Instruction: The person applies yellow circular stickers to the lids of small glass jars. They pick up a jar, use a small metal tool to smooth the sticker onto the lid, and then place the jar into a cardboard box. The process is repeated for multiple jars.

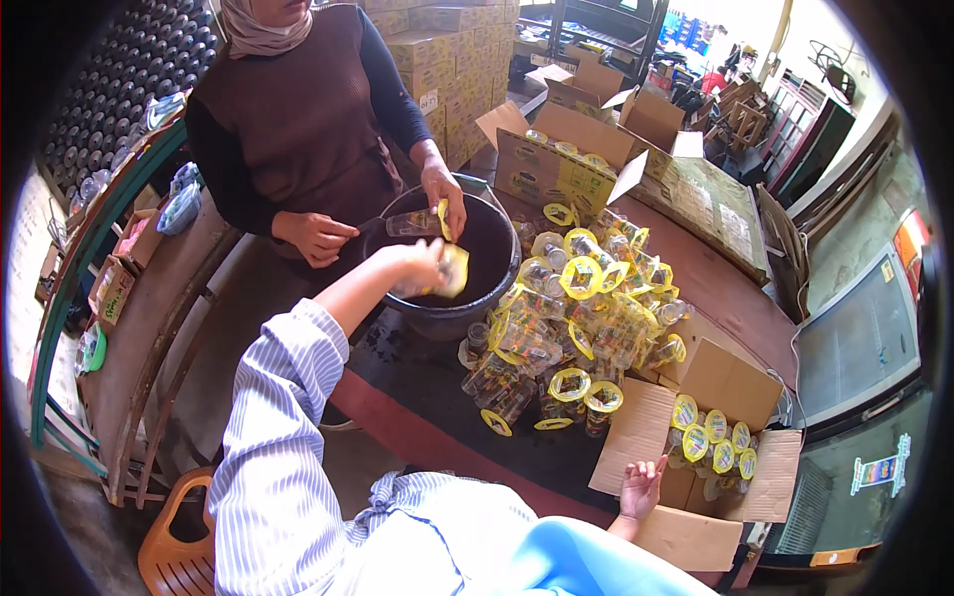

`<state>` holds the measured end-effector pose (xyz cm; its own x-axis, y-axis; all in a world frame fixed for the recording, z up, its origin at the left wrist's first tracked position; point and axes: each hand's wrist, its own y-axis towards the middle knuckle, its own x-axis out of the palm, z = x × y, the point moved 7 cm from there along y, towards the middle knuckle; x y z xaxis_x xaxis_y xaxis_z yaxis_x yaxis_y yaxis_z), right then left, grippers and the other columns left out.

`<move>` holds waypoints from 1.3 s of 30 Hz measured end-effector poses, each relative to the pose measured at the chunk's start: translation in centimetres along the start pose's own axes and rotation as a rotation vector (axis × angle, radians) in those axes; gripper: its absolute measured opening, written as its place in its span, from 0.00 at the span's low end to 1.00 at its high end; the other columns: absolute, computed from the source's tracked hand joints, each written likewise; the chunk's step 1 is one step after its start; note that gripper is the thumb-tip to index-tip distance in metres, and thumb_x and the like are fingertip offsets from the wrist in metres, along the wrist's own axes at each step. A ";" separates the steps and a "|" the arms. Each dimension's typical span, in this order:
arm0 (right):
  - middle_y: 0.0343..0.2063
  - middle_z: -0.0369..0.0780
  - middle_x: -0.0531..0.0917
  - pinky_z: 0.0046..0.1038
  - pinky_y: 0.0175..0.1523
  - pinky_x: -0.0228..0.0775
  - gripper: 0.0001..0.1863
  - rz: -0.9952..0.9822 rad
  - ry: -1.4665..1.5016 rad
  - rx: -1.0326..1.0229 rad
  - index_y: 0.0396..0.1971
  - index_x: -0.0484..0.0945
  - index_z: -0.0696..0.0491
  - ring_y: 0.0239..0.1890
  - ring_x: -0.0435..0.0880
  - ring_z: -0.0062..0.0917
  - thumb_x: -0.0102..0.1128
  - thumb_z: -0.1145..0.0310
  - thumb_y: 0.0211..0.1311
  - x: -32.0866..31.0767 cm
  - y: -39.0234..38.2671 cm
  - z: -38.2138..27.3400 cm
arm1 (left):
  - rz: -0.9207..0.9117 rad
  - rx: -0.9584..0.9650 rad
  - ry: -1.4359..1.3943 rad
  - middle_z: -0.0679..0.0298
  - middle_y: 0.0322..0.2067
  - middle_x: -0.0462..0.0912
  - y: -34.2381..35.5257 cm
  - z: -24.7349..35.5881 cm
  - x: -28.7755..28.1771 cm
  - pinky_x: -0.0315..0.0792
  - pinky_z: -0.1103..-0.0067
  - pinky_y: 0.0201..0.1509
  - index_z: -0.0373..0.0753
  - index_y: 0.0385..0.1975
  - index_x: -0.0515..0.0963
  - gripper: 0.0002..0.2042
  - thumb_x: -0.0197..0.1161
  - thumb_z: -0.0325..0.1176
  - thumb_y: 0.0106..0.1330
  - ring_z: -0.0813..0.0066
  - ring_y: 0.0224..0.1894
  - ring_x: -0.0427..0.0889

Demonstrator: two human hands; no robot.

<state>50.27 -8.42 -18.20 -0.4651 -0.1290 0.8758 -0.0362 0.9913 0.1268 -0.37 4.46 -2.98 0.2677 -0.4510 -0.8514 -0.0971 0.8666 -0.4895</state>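
My left hand (419,265) reaches over the black bucket (449,316), closed on a clear plastic cup with a yellow lid (454,270); motion smears it. My right hand (641,487) rests by the near left flap of an open cardboard box (730,382), its fingers up and apart, with nothing visible in them. Several yellow-lidded cups (715,429) stand inside that box. Between bucket and box lies a large heap of similar cups (576,328). Across the bucket, a co-worker's hand (444,199) holds another yellow-lidded cup (412,223); their other hand (313,236) is by the rim.
Another open carton (552,174) with cups stands behind the heap. Stacked cartons (452,79) rise behind the co-worker (298,109). An orange plastic chair (179,536) is at lower left. A glass-fronted cabinet (860,318) stands at right.
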 end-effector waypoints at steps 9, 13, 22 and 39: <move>0.23 0.31 0.67 0.30 0.50 0.63 0.20 0.010 -0.001 0.008 0.50 0.66 0.48 0.33 0.67 0.19 0.50 0.68 0.57 0.3 -0.1 0.0 | -0.120 0.239 -0.988 0.61 0.31 0.70 -1.7 -0.9 0.2 0.70 0.81 0.24 0.38 0.53 0.51 0.27 0.53 0.44 0.59 0.78 0.24 0.75; 0.23 0.31 0.67 0.31 0.50 0.63 0.19 0.026 0.004 0.015 0.50 0.65 0.48 0.34 0.67 0.19 0.50 0.68 0.57 0.0 -0.1 -0.1 | -0.252 0.328 -1.246 0.60 0.37 0.68 -3.9 -1.1 1.3 0.71 0.80 0.25 0.41 0.53 0.50 0.26 0.48 0.46 0.61 0.73 0.30 0.77; 0.23 0.30 0.67 0.30 0.49 0.63 0.19 0.027 -0.007 0.023 0.50 0.66 0.48 0.33 0.68 0.18 0.49 0.68 0.57 -0.2 -0.1 0.1 | -0.378 0.545 -1.515 0.58 0.42 0.71 -6.6 -1.3 0.8 0.72 0.78 0.29 0.40 0.51 0.59 0.20 0.43 0.45 0.63 0.71 0.37 0.75; 0.22 0.31 0.68 0.26 0.44 0.64 0.17 0.222 -0.074 -0.136 0.49 0.67 0.49 0.29 0.68 0.17 0.48 0.69 0.58 -0.4 -1.8 -1.0 | 0.053 0.062 -0.030 0.51 0.31 0.77 -3.6 -1.4 1.4 0.68 0.71 0.39 0.38 0.50 0.56 0.27 0.55 0.43 0.53 0.59 0.32 0.77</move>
<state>51.37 -10.14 -18.33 -0.5119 0.0981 0.8534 0.1909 0.9816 0.0017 -0.94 0.37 -2.67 0.2924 -0.3987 -0.8692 -0.0521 0.9009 -0.4308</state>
